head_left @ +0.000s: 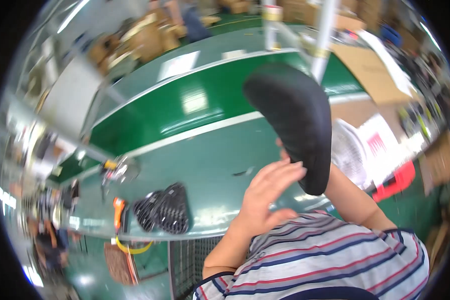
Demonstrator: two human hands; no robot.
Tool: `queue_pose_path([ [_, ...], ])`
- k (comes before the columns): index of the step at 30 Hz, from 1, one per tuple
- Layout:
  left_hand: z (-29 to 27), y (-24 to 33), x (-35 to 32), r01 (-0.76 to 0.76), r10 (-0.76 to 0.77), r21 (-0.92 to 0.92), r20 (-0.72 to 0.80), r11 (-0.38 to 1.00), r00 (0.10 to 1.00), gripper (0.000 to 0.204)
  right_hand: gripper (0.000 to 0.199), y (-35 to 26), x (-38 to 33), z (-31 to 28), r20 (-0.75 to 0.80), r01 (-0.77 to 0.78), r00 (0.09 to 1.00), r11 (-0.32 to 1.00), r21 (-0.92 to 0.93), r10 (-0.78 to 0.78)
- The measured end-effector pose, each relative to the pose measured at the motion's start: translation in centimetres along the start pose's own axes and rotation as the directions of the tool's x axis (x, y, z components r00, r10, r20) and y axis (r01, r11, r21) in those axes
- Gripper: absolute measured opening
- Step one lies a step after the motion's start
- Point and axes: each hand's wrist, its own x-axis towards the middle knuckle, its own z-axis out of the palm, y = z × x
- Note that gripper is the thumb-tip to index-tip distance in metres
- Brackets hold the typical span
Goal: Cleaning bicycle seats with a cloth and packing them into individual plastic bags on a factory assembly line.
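Note:
A black padded bicycle saddle (295,120) is raised in the air in front of me, its narrow end pointing down. My left hand (267,192) is below it with fingers spread, the fingertips resting on the saddle's lower edge. My right hand (281,149) is almost wholly hidden behind the saddle; only a fingertip curls round its left edge, and the forearm runs up to it from the lower right. A striped shirt fills the bottom of the view.
A grey-green table (210,160) lies under a green conveyor belt (185,110). On the table are black ribbed saddle shells (165,210), an orange tool (118,207) and a metal tool (119,170). A white fan (349,150), a red crate (400,181) and a metal post (323,35) are on the right.

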Motion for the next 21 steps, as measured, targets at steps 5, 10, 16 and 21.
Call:
queue_pose_path([
  [5, 9.6, 4.0, 5.2, -0.489, 0.323, 0.191, 0.545, 0.851, 0.774, 0.068, 0.058, -1.0, -7.3, 2.0, 0.312, -0.169, 0.949, 0.899, 0.403, 0.038],
  [10, 17.0, 5.3, 11.5, -0.698, 0.406, 0.159, 0.716, 0.698, 0.569, 0.062, 0.063, 1.3, -15.2, -1.0, 0.510, -0.116, 0.846, 0.881, 0.458, -0.154],
  [16, 20.7, -1.7, 19.2, -0.414, 0.244, 0.670, 0.337, 0.616, 0.909, 0.037, 0.051, -0.2, -27.9, -2.6, 0.231, 0.007, 0.953, 0.776, 0.631, -0.197],
  [21, 32.8, 4.1, 15.6, -0.089, 0.007, 0.333, 0.240, 0.939, 0.971, 0.038, 0.053, -2.3, -38.6, -8.4, 0.158, 0.194, 0.913, 0.742, 0.642, -0.375],
])
